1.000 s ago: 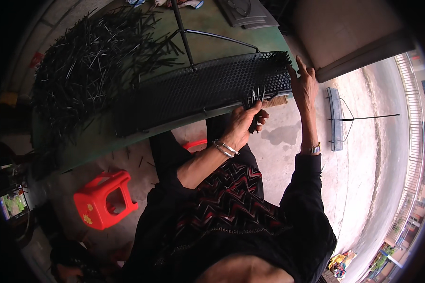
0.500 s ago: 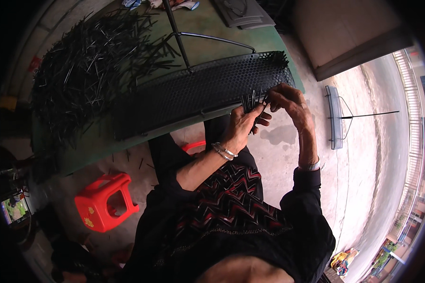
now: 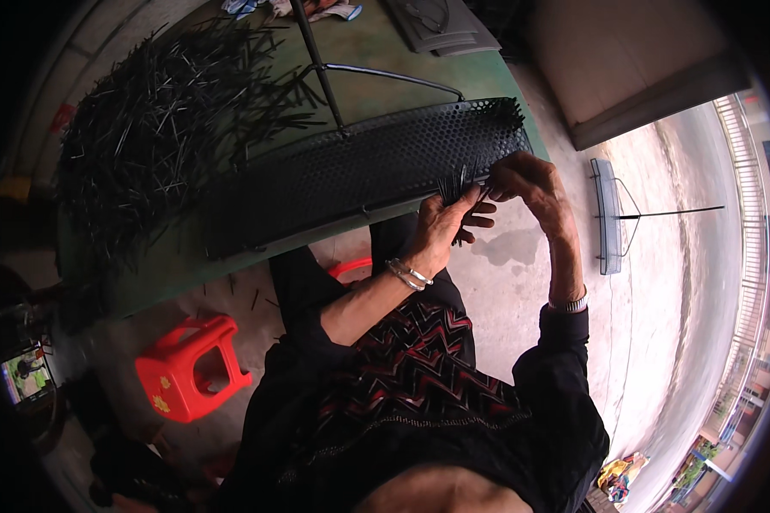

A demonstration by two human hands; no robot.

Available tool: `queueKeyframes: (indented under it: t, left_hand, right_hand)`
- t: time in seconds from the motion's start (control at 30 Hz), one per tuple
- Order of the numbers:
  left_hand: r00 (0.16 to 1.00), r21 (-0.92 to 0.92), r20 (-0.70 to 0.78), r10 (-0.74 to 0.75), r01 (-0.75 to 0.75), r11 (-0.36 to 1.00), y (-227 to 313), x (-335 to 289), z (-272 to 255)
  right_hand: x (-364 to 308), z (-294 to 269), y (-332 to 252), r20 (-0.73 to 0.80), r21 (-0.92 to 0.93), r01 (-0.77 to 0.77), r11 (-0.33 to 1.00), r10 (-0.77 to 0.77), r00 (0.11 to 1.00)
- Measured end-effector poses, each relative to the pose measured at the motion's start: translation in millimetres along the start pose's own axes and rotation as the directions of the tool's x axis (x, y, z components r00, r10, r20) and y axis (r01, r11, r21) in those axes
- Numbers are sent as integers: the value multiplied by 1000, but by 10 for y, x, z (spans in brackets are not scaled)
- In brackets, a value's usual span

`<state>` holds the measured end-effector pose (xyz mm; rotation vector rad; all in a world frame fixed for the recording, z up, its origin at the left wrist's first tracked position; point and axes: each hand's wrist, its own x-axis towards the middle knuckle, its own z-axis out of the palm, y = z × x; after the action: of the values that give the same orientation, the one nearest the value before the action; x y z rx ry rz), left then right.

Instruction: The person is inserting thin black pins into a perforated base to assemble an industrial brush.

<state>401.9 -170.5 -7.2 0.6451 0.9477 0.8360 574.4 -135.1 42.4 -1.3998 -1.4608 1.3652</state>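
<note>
A bundle of thin black strips stands up out of my left hand, whose thumb and fingers are closed round it. Just right of it, my right hand has its fingertips pinched together at the bundle's side. Whatever lies between them is too small and dark to make out. Both hands are at the near edge of a long black perforated board, toward its right end. Black strips stick up from the holes at that far right corner. A dark pole with a curved brace joins the board's far side.
A big heap of loose black strips covers the left of the green table. Grey sheets lie at the back. A red stool stands on the floor at left. Another board with a pole lies at right.
My right hand has moved slightly right and down, its fingers curling in more beside the bundle. The left hand still holds the strips in nearly the same place.
</note>
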Motion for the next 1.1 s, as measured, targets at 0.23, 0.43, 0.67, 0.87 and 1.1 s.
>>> queueKeyframes:
  t: [0.23,0.43,0.67,0.87,1.1]
  left_hand:
    - [984,-292,-10,-179,168,942,-129,96,-140]
    - [986,-438,86,-142,166,883,-188,143,-171]
    - [978,-476,108,-176,206,855,-88,89,-166]
    - [960,-310,96,-262,279,909,-19,42,-169]
    - [970,-341,42,-238,238,909,-109,53,-206]
  right_hand:
    - [444,21,-32,-500,-399,196,896,-392,772]
    - [765,35,189,-478,-689,207,695,-650,591]
    - [742,119,99,-523,-647,170,744,-595,611]
    - [732,115,107,-509,-652,178,737,-600,618]
    - [774,111,146,-486,-691,139,710,-598,637]
